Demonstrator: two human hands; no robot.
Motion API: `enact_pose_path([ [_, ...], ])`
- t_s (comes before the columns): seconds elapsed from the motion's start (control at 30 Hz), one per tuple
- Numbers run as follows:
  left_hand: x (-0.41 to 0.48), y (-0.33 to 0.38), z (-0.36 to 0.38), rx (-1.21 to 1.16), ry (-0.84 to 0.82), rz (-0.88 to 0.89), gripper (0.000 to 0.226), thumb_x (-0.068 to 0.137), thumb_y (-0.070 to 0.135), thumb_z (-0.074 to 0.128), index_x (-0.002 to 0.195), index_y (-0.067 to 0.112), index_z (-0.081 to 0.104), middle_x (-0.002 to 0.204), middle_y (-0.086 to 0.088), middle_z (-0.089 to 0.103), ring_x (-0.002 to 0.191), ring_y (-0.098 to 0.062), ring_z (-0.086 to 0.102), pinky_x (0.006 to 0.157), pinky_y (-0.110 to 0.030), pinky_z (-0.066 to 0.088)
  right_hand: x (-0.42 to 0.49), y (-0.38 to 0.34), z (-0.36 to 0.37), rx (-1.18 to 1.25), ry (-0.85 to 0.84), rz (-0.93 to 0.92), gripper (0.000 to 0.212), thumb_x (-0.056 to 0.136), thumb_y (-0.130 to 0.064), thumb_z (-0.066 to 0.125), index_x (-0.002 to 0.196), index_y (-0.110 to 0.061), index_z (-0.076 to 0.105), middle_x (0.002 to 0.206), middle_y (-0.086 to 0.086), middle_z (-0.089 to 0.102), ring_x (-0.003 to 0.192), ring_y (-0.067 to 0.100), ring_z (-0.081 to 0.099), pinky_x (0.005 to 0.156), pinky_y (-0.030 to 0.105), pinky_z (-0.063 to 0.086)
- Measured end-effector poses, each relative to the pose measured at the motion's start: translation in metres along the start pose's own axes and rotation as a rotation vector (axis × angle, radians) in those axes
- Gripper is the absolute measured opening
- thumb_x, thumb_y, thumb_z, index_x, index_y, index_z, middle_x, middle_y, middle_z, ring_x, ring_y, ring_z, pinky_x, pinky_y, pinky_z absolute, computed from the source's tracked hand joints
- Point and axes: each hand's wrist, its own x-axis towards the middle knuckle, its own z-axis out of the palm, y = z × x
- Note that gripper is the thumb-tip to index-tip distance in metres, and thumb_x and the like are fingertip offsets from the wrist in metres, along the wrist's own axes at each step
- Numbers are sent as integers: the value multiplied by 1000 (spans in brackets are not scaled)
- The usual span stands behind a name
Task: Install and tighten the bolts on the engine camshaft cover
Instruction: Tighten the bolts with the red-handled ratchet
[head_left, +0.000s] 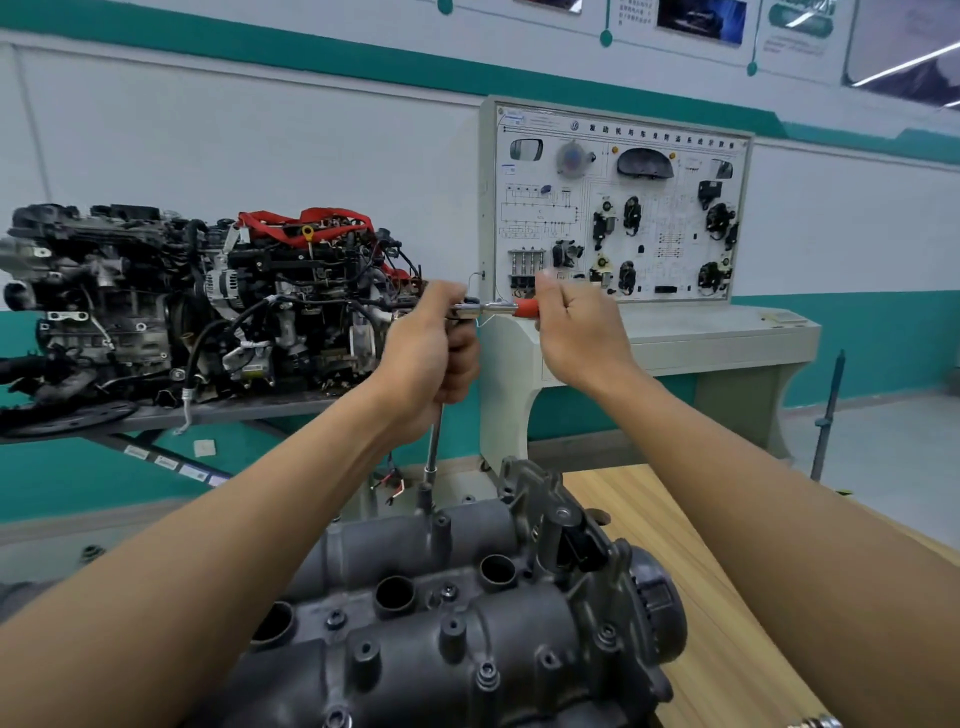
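The dark grey camshaft cover (467, 623) lies on a wooden bench, with several bolts seated in its bosses. A ratchet wrench (491, 308) with a red handle sits atop a long steel extension (434, 447) that stands upright on a bolt at the cover's far edge. My left hand (431, 353) grips the ratchet head and the top of the extension. My right hand (576, 322) holds the red handle, out to the right.
The wooden bench (696, 597) runs under and right of the cover. A complete engine (208, 306) rests on a stand at the left. A wiring training board (618, 208) on a cabinet stands behind the hands. A dark pole (828, 415) rises at the far right.
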Motion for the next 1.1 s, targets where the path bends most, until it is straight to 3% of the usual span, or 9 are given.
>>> enact_pose_path([
  [0.07, 1, 1, 1, -10, 1, -20, 51, 98, 44, 36, 52, 26, 25, 46, 6, 17, 42, -14, 11, 38, -20, 13, 1, 4, 6, 67, 24, 8, 62, 106, -45, 29, 64, -10, 59, 69, 6, 67, 65, 21, 59, 63, 40, 47],
  [0.2, 3, 2, -6, -87, 29, -37, 49, 96, 44, 37, 52, 25, 23, 47, 6, 16, 41, -13, 11, 37, -18, 14, -18, 4, -4, 120, 158, -96, 58, 101, -46, 41, 51, -16, 44, 44, -5, 45, 43, 11, 38, 48, 37, 34],
  [0.37, 5, 2, -6, -48, 71, -17, 49, 93, 44, 40, 52, 25, 23, 47, 5, 17, 41, -15, 11, 38, -18, 16, -44, -11, -21, 144, 241, -150, 55, 99, -42, 54, 55, -12, 64, 51, 1, 61, 42, 20, 41, 43, 40, 34],
  [0.47, 5, 3, -9, -64, 73, -17, 50, 93, 44, 40, 50, 25, 23, 45, 5, 17, 39, -15, 11, 38, -18, 15, -61, -27, -24, 147, 299, -221, 51, 97, -39, 59, 48, -26, 59, 39, -9, 46, 38, 15, 36, 41, 29, 27],
  [0.53, 4, 4, -9, -71, 80, -19, 51, 93, 44, 40, 49, 25, 22, 44, 5, 17, 39, -15, 11, 38, -17, 14, -68, -31, -25, 145, 308, -246, 48, 96, -39, 59, 54, -18, 65, 39, -7, 41, 39, 14, 35, 43, 27, 25],
  [0.73, 3, 4, -8, -67, 105, -15, 54, 95, 46, 40, 48, 26, 23, 46, 5, 17, 40, -15, 12, 38, -18, 16, -65, -28, -24, 367, 186, -183, 30, 97, -31, 61, 80, -12, 77, 41, -15, 39, 40, 6, 34, 43, 20, 26],
  [0.87, 3, 5, -7, -58, 90, -22, 56, 98, 49, 40, 49, 25, 26, 48, 5, 18, 43, -15, 12, 38, -20, 16, -37, -20, -27, 589, 147, 71, 10, 95, -32, 66, 87, -26, 68, 63, -9, 53, 48, 3, 42, 48, 17, 38],
  [1.0, 6, 5, -8, -55, 114, -19, 58, 98, 47, 41, 46, 26, 27, 47, 6, 19, 43, -16, 13, 38, -21, 15, -25, -9, -18, 677, 93, 95, 17, 96, -33, 65, 85, -20, 69, 58, -8, 55, 49, 5, 45, 45, 17, 39],
  [1.1, 6, 5, -7, -38, 146, -9, 57, 98, 45, 41, 46, 26, 26, 47, 5, 19, 43, -16, 13, 39, -21, 15, -25, -5, -9, 1004, -21, 170, 23, 90, -40, 68, 90, -18, 63, 73, -1, 62, 56, 8, 50, 51, 22, 39],
])
